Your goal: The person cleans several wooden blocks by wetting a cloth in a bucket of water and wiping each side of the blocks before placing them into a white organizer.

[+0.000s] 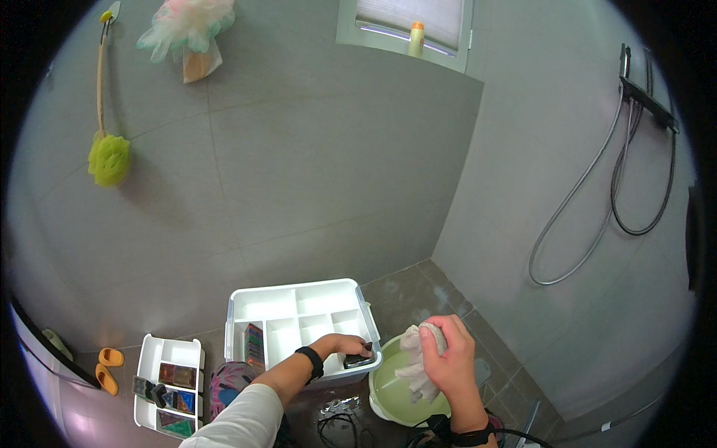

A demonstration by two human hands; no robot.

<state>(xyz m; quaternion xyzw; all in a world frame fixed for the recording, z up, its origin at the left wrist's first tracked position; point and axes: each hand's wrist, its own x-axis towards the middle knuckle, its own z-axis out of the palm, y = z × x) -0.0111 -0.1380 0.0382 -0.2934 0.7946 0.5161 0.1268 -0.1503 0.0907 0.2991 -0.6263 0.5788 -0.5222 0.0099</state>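
My left hand (347,345) reaches into the front right compartment of a white divided tray (263,291), its fingers closed on a small dark object (359,357) whose kind I cannot tell. My right hand (448,355) grips a bunched pale cloth (415,364) above a round light-green basin (386,386). That basin stands just right of the tray. Upright in the tray's left part is a row of thin coloured items (254,344). Several dark and coloured small boxes (177,376) lie in a smaller white divided tray (147,358) on the left.
Black cable (336,431) lies on the wet tiled floor near the basin. Orange slippers (106,379) are at far left. Shower hoses (577,190) hang on the right wall; a green bath puff (109,159) hangs at left. A bottle (416,40) stands on the window ledge.
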